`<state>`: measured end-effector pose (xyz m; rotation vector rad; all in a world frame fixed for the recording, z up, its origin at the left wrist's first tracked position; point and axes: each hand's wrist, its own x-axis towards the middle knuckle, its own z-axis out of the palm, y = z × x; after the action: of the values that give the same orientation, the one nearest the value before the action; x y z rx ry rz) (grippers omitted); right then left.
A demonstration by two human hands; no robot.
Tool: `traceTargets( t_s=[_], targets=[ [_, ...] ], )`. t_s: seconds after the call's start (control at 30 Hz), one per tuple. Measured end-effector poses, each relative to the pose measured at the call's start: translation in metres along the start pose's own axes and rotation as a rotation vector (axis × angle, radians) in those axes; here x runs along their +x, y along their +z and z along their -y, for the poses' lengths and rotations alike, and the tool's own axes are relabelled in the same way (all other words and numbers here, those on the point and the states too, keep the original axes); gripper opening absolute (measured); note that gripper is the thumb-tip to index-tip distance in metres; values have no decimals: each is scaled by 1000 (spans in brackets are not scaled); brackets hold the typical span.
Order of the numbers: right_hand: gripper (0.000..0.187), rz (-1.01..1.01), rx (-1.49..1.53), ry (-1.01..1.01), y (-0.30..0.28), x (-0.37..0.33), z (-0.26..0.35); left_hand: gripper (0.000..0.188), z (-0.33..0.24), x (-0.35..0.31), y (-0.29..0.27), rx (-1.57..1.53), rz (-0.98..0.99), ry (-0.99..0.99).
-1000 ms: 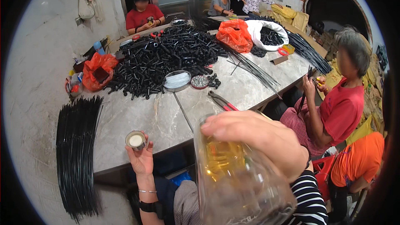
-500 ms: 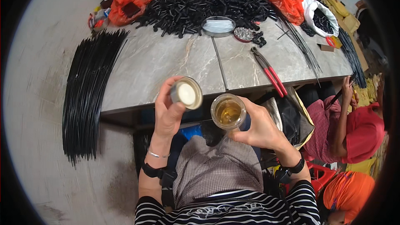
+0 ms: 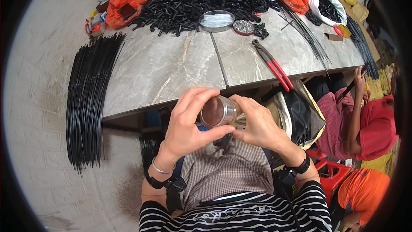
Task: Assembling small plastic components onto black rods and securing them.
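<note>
Cupping from the left: left grip point(image 3: 186, 122) is curled around a clear round container point(image 3: 218, 111), fingers over its far-left rim, thumb along the near side. Container sits between both hands, just off the near edge of the bench point(image 3: 150, 77), above the lap point(image 3: 227, 172). Round end faces up, tipped slightly left; long axis seems to run from that end down and right, toward the right palm, but it's foreshortened, so can't pin the angle. Looks: see-through shiny wall, brownish round face, pale ring at the rim. Can't tell if that face is cap or base; contents unreadable. Right grip point(image 3: 259, 123) wraps the right side, thumb tips almost meeting on the near side. Both hands equally near, neither free. Further right, red-handled pliers point(image 3: 274, 66) lie on the bench, handle ends past its near edge.
</note>
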<state>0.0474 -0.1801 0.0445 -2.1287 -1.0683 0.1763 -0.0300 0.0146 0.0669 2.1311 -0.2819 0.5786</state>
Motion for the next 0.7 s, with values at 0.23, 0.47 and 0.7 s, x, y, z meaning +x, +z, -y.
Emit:
traceTargets(
  t_s=[0.23,0.47,0.7],
  targets=[
    [55,49,128,41,-2,-1,-2,69,-8,8,-6,112,128,83],
    [69,390,563,-189,-3,-11,-18,79,4,7,-17,-474,530,134],
    [59,305,543,-143,-12,-14,-13,111,12,4,-10,-447,366,137]
  ],
)
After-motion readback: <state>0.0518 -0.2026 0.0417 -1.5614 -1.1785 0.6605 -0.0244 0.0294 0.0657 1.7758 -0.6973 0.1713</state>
